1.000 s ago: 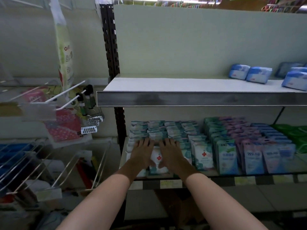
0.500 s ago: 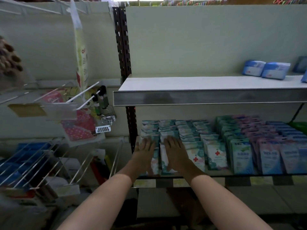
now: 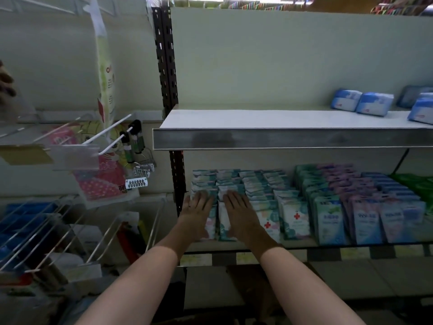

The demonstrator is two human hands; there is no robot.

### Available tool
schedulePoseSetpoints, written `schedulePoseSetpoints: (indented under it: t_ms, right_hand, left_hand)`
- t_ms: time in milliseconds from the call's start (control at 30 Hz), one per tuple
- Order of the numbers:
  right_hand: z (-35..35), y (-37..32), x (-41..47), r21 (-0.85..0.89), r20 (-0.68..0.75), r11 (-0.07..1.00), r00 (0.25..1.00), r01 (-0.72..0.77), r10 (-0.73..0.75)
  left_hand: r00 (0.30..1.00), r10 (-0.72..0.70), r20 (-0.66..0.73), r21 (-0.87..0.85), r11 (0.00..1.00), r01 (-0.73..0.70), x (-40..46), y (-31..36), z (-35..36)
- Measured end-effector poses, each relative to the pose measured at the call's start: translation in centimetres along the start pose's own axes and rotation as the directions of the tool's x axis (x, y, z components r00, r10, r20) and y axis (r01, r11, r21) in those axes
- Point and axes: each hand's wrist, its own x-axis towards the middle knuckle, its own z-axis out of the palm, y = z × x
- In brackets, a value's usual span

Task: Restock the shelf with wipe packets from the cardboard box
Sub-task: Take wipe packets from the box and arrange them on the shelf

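- Shop aisle, dim light; metal shelving bay w/ pale back panel, seen from head height looking fwd and down. Near-to-far order below.
- Nearest: two bare forearms reach fwd from bottom edge. Floor zone under the bay is dark; cardboard box not identifiable there, so remaining stock cannot be judged.
- Lower shelf: price-label strip along its front lip.
- Left hand: flat, fingers spread, palm laid on front of the leftmost column of wipe packets. Nothing gripped.
- Right hand: likewise flat and spread, pressing on the next column, just beside the left hand. Nothing gripped.
- Wipe packets stand upright in several files running front to back, left end of lower shelf. Files under the hands look full to the front lip. Judgement: this section is stocked; hands appear to be squaring/pushing the rows, i.e. a tidy-up step, not a placing step.
- Neighbouring packs, green, pink and blue, fill the shelf to the right, also tight.
- Left of the upright post: wire racks and peg hooks w/ hanging goods; not part of the task.
- Farthest: upper shelf mostly bare; only a few blue packs at its right end. Whether it is meant for wipes cannot be told; if so, most of the job is left.
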Motion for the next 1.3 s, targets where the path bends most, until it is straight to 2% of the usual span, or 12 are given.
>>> schedulePoseSetpoints:
  t_ms: [133,333,500,633,733,1067,1200,1300]
  right_hand:
    - [-1.0,0.8,-1.1,0.025,-0.062,0.997,0.996,0.067,-0.066]
    - [-2.1,3.1,-4.3,0.14,-0.169,0.987,0.98,-0.078,0.102]
    - [-2.7,7.1,-7.7,0.16,-0.15,0.96,0.955,-0.231,0.255]
    - [-2.7,9.1,-9.6,0.159,-0.129,0.948,0.946,-0.276,0.297]
    - [-2.7,10.5,-10.2,0.109,-0.092,0.958,0.957,-0.266,0.276]
    - [-1.2,15.1,-8.2,0.0,-0.001,0.984,0.984,-0.177,0.177]
    - [-0.1,16.1,-7.4,-0.054,0.002,0.986,0.987,-0.158,0.158]
    - [0.5,15.9,-7.0,-0.085,-0.066,0.987,0.989,-0.139,0.133]
  left_hand:
    - [0.999,0.004,-0.043,-0.097,0.995,-0.008,-0.5,0.2,-1.0]
    - [0.959,0.032,-0.283,-0.292,0.949,-0.118,-0.2,2.8,-3.4]
    - [0.944,0.168,-0.284,-0.306,0.917,-0.256,0.9,7.4,-4.7]
    - [0.949,0.221,-0.226,-0.274,0.92,-0.279,1.5,10.8,-4.8]
    - [0.966,0.2,-0.167,-0.24,0.942,-0.236,1.5,13.1,-4.3]
    - [0.998,-0.055,-0.029,-0.073,0.996,0.053,3.7,18.0,-4.3]
    - [0.993,-0.111,-0.032,-0.018,0.994,0.111,4.5,19.0,-4.2]
    - [0.986,-0.15,-0.074,-0.007,0.989,0.15,5.0,19.4,-3.9]
